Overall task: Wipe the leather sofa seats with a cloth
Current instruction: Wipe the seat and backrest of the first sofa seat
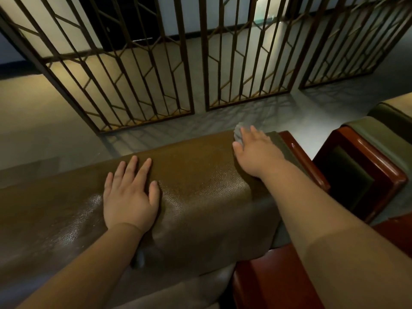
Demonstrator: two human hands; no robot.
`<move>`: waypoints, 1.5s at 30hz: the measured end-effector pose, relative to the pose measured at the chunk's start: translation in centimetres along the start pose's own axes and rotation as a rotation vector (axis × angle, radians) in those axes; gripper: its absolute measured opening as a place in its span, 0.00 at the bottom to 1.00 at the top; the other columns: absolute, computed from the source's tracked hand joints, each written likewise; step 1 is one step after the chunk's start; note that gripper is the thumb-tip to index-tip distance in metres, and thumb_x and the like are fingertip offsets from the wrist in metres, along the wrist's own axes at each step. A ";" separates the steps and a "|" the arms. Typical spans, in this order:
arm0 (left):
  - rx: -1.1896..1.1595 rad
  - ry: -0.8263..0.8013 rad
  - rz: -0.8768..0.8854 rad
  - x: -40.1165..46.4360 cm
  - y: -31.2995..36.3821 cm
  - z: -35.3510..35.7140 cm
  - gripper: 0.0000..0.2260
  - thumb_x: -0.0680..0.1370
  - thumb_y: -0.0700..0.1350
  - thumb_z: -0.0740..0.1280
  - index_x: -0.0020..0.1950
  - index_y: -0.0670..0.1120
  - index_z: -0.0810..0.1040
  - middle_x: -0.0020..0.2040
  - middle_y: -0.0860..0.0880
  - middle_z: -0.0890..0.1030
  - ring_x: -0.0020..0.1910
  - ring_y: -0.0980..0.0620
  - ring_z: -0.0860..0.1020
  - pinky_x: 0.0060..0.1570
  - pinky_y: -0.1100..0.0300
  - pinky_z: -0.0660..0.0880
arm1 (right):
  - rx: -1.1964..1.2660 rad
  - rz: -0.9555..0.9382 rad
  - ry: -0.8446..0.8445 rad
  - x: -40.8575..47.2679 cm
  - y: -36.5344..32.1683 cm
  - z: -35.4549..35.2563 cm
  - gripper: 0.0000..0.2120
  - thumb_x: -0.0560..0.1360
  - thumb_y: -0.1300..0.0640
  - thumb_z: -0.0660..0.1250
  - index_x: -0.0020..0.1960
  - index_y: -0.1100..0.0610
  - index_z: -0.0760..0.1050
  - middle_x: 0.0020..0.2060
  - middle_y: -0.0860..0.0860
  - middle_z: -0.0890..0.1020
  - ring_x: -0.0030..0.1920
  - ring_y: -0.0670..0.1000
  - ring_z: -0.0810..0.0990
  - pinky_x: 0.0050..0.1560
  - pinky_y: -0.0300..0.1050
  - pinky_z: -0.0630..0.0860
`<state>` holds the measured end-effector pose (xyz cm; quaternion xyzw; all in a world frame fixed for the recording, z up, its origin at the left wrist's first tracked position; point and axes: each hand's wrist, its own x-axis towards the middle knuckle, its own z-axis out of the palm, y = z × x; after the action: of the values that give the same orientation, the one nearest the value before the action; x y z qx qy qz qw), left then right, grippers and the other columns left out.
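The top of a brown leather sofa back (pixel 196 172) runs across the middle of the view, grained and shiny. My left hand (pixel 130 195) rests flat on it with fingers straight and spread. My right hand (pixel 256 150) lies flat near the sofa's right end and presses a small grey cloth (pixel 238 133) onto the leather. Only an edge of the cloth shows past my fingers. The sofa's front face drops toward the bottom of the view.
A red-brown wooden armrest (pixel 303 161) ends the sofa at the right. Beside it stands a second chair with a wooden arm (pixel 376 157) and green cushion (pixel 374 132). Behind the sofa is grey floor (pixel 66 130) and a dark metal lattice screen (pixel 142 63).
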<state>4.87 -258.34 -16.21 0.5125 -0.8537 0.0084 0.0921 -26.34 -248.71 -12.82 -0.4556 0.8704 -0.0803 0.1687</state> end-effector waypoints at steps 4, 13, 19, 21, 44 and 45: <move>-0.010 -0.004 0.001 0.0 0.1 -0.1 0.29 0.82 0.61 0.50 0.83 0.57 0.64 0.83 0.49 0.64 0.83 0.45 0.59 0.82 0.42 0.54 | -0.077 -0.097 0.233 -9.4 -0.6 4.2 0.29 0.85 0.43 0.46 0.84 0.52 0.53 0.83 0.55 0.55 0.83 0.56 0.51 0.83 0.57 0.49; -0.027 -0.003 -0.003 -0.2 -0.2 -0.4 0.29 0.83 0.63 0.48 0.84 0.59 0.61 0.84 0.50 0.61 0.84 0.47 0.57 0.83 0.43 0.52 | -0.069 -0.046 0.459 -9.2 -1.2 5.7 0.30 0.85 0.42 0.44 0.77 0.54 0.69 0.78 0.54 0.70 0.80 0.55 0.63 0.81 0.58 0.57; -0.097 -0.059 0.058 -0.6 -0.7 -1.3 0.27 0.84 0.60 0.49 0.84 0.58 0.61 0.85 0.51 0.59 0.84 0.48 0.55 0.83 0.45 0.49 | -0.150 -0.295 0.424 -13.8 -14.8 11.1 0.28 0.84 0.45 0.46 0.78 0.54 0.69 0.78 0.54 0.70 0.79 0.56 0.65 0.80 0.57 0.58; -0.186 -0.150 0.155 -1.0 -2.2 -3.0 0.24 0.86 0.55 0.52 0.82 0.57 0.65 0.84 0.51 0.62 0.84 0.49 0.57 0.83 0.48 0.51 | -0.219 -0.384 0.378 -14.7 -16.1 11.5 0.27 0.85 0.46 0.48 0.80 0.54 0.65 0.80 0.54 0.67 0.80 0.55 0.62 0.81 0.56 0.56; 0.055 0.144 -0.073 -10.9 -35.4 -4.0 0.28 0.82 0.61 0.50 0.81 0.59 0.67 0.81 0.52 0.68 0.80 0.43 0.65 0.78 0.41 0.59 | -0.216 -0.348 0.488 -19.5 -27.9 17.3 0.25 0.85 0.48 0.54 0.78 0.57 0.66 0.77 0.58 0.69 0.78 0.58 0.65 0.80 0.57 0.57; 0.058 0.141 -0.079 -10.9 -35.5 -4.0 0.28 0.82 0.61 0.49 0.82 0.59 0.66 0.82 0.53 0.67 0.81 0.44 0.64 0.79 0.41 0.59 | -0.181 -0.241 0.513 -19.7 -28.2 17.5 0.25 0.85 0.47 0.52 0.78 0.57 0.66 0.78 0.57 0.68 0.79 0.58 0.64 0.81 0.59 0.57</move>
<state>41.58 -265.23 -16.88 0.5462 -0.8237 0.0654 0.1375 12.11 -248.43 -16.47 -0.5336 0.8279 -0.1345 -0.1090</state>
